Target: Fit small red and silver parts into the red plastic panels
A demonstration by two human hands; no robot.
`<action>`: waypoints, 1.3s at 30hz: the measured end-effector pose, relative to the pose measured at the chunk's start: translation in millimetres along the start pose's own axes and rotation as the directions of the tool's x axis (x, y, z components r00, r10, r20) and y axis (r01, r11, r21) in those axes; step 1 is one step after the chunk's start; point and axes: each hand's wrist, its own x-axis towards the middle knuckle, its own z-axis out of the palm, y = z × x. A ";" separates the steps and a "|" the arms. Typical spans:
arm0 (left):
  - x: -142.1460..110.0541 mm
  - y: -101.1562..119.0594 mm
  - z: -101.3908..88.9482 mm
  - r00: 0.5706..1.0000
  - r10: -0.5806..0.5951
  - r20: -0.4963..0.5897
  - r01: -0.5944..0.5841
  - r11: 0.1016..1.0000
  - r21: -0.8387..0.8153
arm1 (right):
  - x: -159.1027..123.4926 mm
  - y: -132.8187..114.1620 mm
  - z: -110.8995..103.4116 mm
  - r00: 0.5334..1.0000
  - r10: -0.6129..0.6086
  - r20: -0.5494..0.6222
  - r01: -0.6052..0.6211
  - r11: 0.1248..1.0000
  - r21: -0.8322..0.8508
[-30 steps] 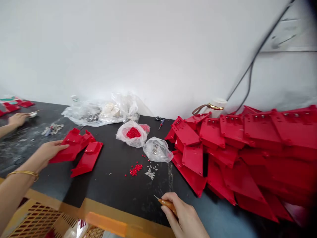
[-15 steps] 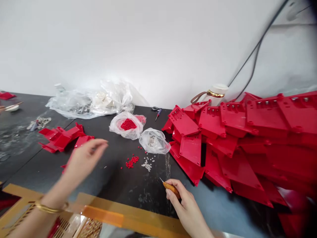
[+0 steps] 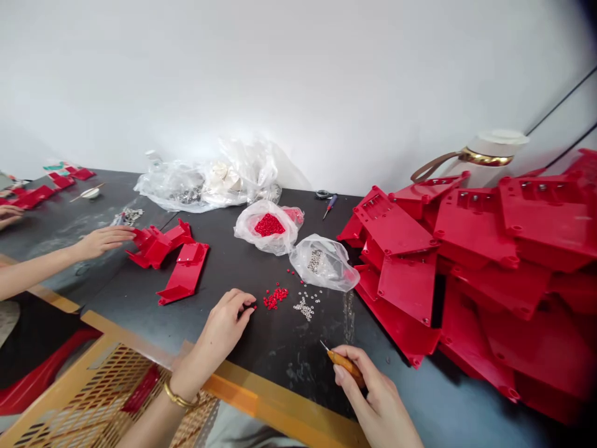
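Observation:
My left hand [image 3: 228, 318], with a gold bangle at the wrist, is low over the black table, thumb and forefinger closing on a small red bead [image 3: 254, 305]. Just right of those fingertips lies a loose pile of red beads [image 3: 276, 297]. Beside it are scattered small silvery rings [image 3: 305, 307]. My right hand [image 3: 373, 392] grips a wooden-handled awl [image 3: 347, 367], its thin metal point aimed up and left, clear of the rings. Behind the piles, one plastic bag holds red beads [image 3: 269, 225] and another holds silvery rings [image 3: 315, 261].
Red plastic housings [image 3: 405, 286] are heaped at the right, before a white flask [image 3: 494, 149]. More red parts [image 3: 186, 270] lie at the left, where a co-worker's hand [image 3: 103, 241] touches some. A small screwdriver [image 3: 330, 206] and clear bags [image 3: 209, 180] lie toward the wall.
My left hand has moved right and down from the red parts to the bead by the pile. My right hand keeps the awl. The view has swung left, and the co-worker's hand has come into sight.

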 end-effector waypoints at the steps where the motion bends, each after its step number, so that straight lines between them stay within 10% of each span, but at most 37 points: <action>1: -0.5 -0.9 0.3 1.000 0.005 0.009 -0.005 1.000 0.000 | 0.7 0.0 0.3 1.000 -0.011 -0.003 0.011 1.000 -0.009; 16: -6.4 22.0 2.3 1.000 0.017 0.025 -0.013 0.989 -0.145 | 3.4 -15.3 7.3 1.000 -0.022 0.021 0.022 1.000 -0.010; 20: -26.6 52.4 10.3 0.976 -0.093 0.198 0.199 0.753 -0.627 | 6.9 -34.1 10.9 0.995 -0.031 0.100 0.025 0.998 0.055; 25: -38.1 69.4 15.8 0.951 -0.126 0.284 0.306 0.532 -0.789 | 7.8 -42.0 12.1 0.986 -0.050 0.157 0.033 0.994 0.107; 39: -40.1 81.8 15.3 0.952 -0.019 0.305 0.248 0.632 -0.735 | 1.5 -39.5 7.8 0.979 -0.093 0.180 0.062 0.984 0.169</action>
